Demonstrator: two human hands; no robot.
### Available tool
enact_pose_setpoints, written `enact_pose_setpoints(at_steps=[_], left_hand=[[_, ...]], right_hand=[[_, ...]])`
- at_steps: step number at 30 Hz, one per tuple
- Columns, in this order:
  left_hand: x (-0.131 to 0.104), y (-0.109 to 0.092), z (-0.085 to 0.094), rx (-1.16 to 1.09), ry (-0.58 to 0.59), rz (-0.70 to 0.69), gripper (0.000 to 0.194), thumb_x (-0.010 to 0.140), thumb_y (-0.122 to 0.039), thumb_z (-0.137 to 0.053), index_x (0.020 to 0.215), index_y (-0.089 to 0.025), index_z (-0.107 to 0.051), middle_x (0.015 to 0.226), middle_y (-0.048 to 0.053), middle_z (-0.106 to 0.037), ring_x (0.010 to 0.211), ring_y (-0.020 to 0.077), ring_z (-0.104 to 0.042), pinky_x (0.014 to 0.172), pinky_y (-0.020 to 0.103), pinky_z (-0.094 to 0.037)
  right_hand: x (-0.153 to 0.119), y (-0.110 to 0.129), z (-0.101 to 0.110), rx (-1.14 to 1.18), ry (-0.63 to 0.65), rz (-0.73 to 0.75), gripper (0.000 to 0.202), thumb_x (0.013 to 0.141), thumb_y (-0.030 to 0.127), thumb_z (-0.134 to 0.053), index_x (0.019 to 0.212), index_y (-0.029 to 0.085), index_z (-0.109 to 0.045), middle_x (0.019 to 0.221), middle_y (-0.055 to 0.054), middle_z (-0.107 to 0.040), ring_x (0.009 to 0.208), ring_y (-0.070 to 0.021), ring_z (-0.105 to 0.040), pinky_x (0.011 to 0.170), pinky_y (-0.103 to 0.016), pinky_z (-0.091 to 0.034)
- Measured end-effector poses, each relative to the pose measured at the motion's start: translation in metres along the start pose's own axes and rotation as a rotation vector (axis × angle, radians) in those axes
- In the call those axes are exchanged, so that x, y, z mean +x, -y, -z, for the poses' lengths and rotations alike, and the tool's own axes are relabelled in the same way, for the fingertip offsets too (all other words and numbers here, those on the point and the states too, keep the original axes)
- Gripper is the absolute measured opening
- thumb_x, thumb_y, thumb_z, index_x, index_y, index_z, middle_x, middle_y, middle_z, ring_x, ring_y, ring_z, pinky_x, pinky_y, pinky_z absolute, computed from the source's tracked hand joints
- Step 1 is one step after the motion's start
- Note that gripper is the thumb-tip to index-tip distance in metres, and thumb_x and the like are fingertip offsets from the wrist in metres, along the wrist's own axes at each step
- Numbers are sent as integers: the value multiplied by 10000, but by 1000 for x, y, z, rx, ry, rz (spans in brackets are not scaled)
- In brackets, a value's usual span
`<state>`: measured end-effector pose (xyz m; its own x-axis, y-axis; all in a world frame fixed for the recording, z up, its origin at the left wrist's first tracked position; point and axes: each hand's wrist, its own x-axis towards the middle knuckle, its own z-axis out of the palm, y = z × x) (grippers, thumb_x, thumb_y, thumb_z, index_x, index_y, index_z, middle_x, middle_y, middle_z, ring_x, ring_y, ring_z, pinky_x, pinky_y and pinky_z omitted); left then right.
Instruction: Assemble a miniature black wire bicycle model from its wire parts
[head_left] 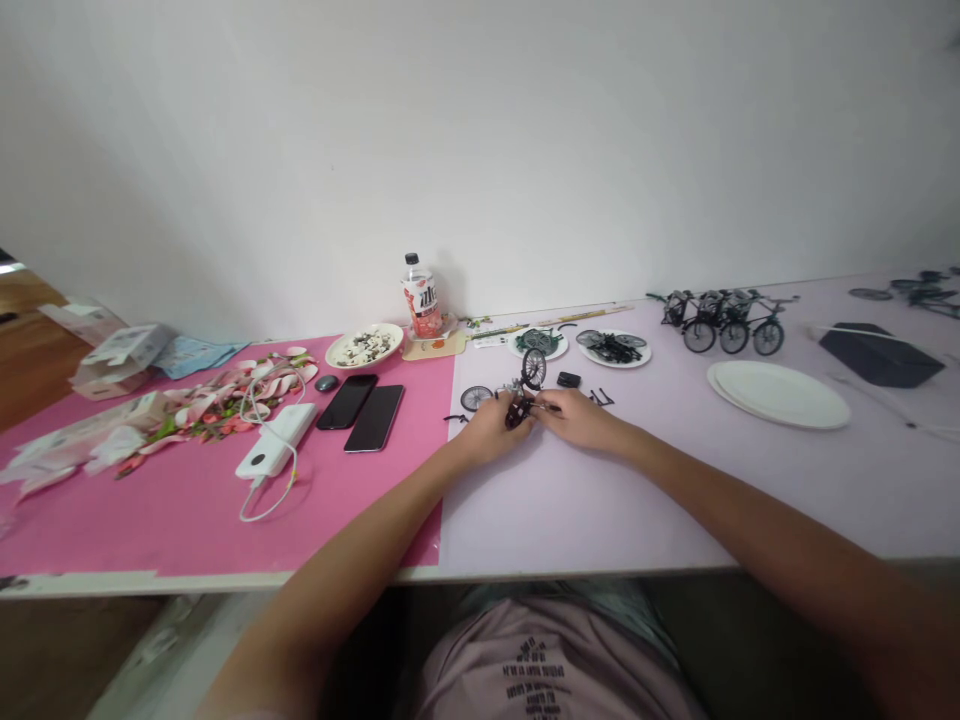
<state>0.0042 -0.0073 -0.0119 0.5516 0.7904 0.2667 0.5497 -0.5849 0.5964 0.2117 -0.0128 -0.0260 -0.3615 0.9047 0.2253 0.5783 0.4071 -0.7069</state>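
Head view shows the left hand (491,432) gripping a partly built model bicycle (517,409) over the bench (585,510), likely to steady it while the right hand (574,416) pinches a thin dark piece (546,406) beside it, with plates (646,359) of loose parts (615,348) beyond, presumably for easy reach.

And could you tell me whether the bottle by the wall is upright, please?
Upright: the bottle stands with its black cap at the top.
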Motion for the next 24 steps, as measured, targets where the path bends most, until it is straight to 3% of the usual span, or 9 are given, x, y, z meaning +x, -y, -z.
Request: enact_pose_setpoints(at_steps=[24], left_hand=[[0, 2, 0, 58, -15, -11, 170, 906, -333, -616, 990, -185, -615, 784, 51, -675, 793, 241, -673, 730, 332, -499]], right_hand=[[0, 1, 1, 18, 26, -5, 161, 974, 265, -564, 999, 192, -705, 1036, -99, -784, 950, -267, -741, 883, -357, -554]])
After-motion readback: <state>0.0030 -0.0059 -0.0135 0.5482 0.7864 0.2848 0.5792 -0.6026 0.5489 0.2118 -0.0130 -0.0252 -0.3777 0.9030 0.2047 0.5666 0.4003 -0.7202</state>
